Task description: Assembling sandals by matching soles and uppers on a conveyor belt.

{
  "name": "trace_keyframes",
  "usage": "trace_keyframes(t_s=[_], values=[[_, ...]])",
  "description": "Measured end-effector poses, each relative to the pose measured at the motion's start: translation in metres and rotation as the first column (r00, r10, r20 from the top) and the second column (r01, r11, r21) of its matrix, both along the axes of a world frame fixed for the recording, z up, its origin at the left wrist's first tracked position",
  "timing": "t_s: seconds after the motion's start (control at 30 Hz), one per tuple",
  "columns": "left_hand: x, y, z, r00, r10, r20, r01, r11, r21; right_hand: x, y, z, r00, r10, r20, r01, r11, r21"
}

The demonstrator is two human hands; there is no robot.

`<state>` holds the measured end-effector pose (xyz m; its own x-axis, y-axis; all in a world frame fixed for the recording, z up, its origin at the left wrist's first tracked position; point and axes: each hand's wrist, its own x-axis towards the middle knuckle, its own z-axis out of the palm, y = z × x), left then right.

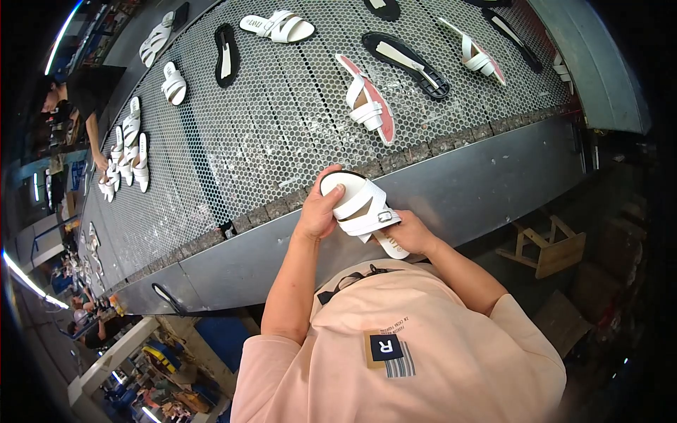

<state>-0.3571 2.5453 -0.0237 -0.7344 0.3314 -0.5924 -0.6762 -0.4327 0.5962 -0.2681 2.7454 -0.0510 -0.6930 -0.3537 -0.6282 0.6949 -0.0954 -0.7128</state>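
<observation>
A white strappy sandal (356, 223) with a small buckle is held between my two hands, in front of my body by the conveyor's near edge. My left hand (319, 211) grips its toe end, the thumb pressed on the insole. My right hand (412, 232) closes on the strap side near the buckle, its fingers partly hidden. Beyond my hands on the mesh belt lies a white sandal upper with a pink underside (367, 113). A black sole (409, 65) with a pale strip rests to its right.
The perforated conveyor belt (282, 134) carries more white sandals (278, 27), black soles (226, 56) and another pink-bottomed upper (479, 58). A metal hood (592, 63) stands at right. A co-worker's hand (101, 162) touches sandals at far left. A wooden stool (550, 247) stands at lower right.
</observation>
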Motion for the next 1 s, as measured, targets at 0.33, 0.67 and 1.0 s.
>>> trace_keyframes(t_s=[0.33, 0.67, 1.0], values=[[0.005, 0.004, -0.001, 0.999, 0.001, -0.053, -0.010, 0.988, -0.153, -0.004, 0.006, 0.005, 0.997, 0.057, -0.046, -0.055, 0.997, 0.054], [-0.008, 0.002, 0.037, 0.917, -0.385, -0.103, 0.228, 0.719, -0.657, -0.005, 0.016, -0.005, 0.998, 0.065, -0.027, -0.063, 0.996, 0.063], [0.002, 0.016, 0.032, 0.940, -0.295, -0.170, 0.150, 0.807, -0.570, -0.008, 0.033, 0.009, 0.998, 0.062, -0.029, -0.062, 0.998, 0.021]])
